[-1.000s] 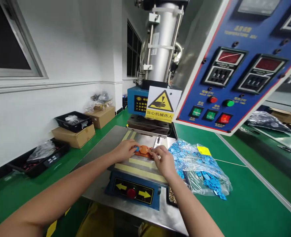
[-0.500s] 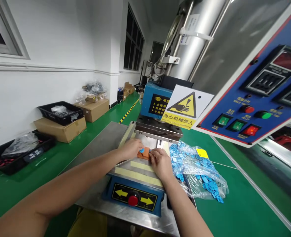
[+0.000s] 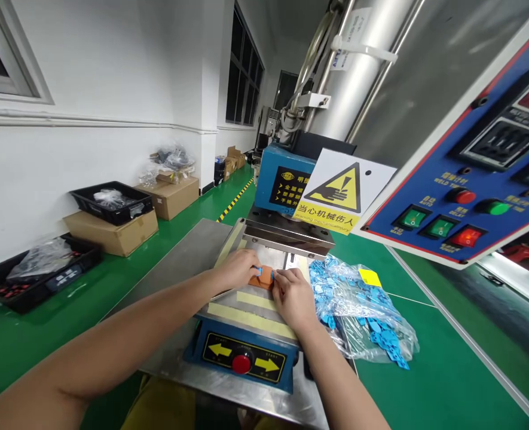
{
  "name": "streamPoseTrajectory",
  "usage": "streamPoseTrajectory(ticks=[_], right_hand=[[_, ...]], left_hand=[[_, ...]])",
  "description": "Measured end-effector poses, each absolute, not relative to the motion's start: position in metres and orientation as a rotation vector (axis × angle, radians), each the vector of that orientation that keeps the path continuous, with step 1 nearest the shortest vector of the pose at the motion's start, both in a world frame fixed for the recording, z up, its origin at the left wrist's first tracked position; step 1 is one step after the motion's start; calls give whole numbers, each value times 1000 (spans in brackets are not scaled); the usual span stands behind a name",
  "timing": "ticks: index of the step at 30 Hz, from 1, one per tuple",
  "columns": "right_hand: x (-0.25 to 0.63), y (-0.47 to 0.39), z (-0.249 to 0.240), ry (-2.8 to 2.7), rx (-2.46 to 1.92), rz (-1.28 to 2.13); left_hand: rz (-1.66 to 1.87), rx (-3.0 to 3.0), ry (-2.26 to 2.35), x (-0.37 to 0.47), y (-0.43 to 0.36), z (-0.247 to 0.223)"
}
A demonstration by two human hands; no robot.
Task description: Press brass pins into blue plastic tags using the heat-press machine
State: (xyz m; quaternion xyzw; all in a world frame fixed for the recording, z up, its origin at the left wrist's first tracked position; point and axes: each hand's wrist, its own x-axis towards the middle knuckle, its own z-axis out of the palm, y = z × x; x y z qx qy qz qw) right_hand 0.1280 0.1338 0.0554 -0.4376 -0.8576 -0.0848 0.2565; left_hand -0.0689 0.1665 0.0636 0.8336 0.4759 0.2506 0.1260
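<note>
An orange block [image 3: 264, 279] lies on the bed of the press, below the metal press head [image 3: 286, 236]. My left hand [image 3: 239, 269] is at its left end, fingers closed on a small blue plastic piece [image 3: 259, 272]. At the right end, my right hand [image 3: 294, 298] has its fingers bent and pressed together, with a bit of blue showing at the tips. Both hands touch the block, and the fingers partly hide it. Pale yellow tape strips [image 3: 250, 321] cross the bed in front of the hands.
A clear plastic bag [image 3: 394, 328] of blue plastic pieces lies to the right of the bed. A red button [image 3: 241, 364] sits on the press front. The control panel [image 3: 448, 209] and a warning sign [image 3: 336, 194] hang at the right. Black trays [image 3: 112, 203] and cartons stand at left.
My hands stay at the two ends of the orange block with only tiny finger shifts. The view has tilted slightly, moving the control panel a little to the right.
</note>
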Motion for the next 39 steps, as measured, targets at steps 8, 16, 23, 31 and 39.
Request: streamPoseTrajectory(ticks=[8,16,23,31,39], right_hand=[[123,128,54,-2325,-1251,-317],[126,122,43,-2157,-1234,-258],[122,124,46,-2232,-1297,-296],[121,123,54,-2301,-1373,-197],[181,86,40,-1928,-1247,-76]], left_hand=[[667,2493,1440,-66,164,65],[667,2573,1527,-69,140,69],[503,2711,1594,-59,122,61],[556,2627,1573,-61,130,57],[895,2663,1446,-23,68,55]])
